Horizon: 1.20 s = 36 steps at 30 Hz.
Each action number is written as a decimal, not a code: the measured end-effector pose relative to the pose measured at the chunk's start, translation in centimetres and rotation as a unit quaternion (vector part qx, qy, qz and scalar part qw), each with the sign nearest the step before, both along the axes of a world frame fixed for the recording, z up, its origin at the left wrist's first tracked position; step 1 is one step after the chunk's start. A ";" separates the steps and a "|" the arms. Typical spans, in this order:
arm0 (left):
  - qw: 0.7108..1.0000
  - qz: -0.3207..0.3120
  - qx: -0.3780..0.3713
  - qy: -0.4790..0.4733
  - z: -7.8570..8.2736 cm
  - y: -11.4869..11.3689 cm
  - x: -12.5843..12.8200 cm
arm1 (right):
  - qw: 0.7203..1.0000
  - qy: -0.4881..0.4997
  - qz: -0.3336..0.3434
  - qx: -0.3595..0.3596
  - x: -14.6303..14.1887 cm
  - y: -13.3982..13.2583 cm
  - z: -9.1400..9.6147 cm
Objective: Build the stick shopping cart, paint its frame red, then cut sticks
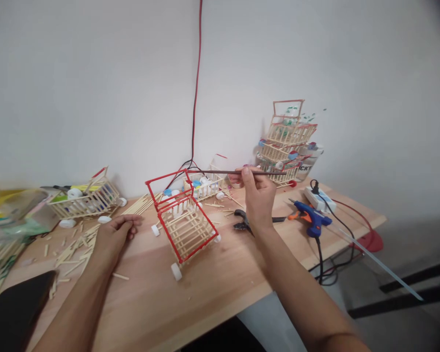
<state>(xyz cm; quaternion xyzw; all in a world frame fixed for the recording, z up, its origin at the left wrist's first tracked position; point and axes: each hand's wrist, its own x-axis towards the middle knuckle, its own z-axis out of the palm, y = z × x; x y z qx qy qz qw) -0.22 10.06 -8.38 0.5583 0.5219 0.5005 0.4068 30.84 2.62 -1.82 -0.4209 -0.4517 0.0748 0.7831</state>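
Observation:
A small cart built of wooden sticks with red edges and white cap wheels (185,222) stands in the middle of the wooden table (212,278). My right hand (258,195) is raised behind it, pinching a thin dark stick (227,172) that lies level and reaches left toward the cart's red handle. My left hand (115,232) rests on the table left of the cart, fingers curled loosely, beside a pile of loose wooden sticks (77,244). I cannot make out anything in it.
Another stick cart (84,195) sits at the back left and a stack of carts (288,142) at the back right. Black pliers (244,222), a blue glue gun (311,217) and a white power strip (319,198) lie right of my hand. Bottle caps lie by the wall.

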 end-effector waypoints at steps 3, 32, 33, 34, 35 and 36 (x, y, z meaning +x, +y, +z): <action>1.000 0.005 -0.007 0.002 0.1 0.0 0.2 | 1.000 0.002 0.017 -0.010 0.0 0.1 -0.3; 0.999 0.013 -0.005 0.046 0.3 -0.2 0.4 | 0.992 -0.120 -0.016 -0.022 0.3 -2.3 -0.9; 0.999 0.011 -0.004 0.049 0.3 -0.2 0.4 | 0.989 -0.144 -0.018 -0.023 0.2 -2.3 -1.0; 0.999 0.010 -0.003 0.053 0.4 -0.2 0.5 | 0.985 -0.170 -0.024 -0.024 0.0 -2.4 -1.1; 0.998 0.011 -0.002 0.058 0.4 -0.3 0.5 | 0.980 -0.195 -0.033 -0.022 0.0 -2.4 -1.1; 0.998 0.012 -0.001 0.064 0.4 -0.2 0.5 | 0.975 -0.218 -0.043 -0.017 -0.1 -2.4 -1.2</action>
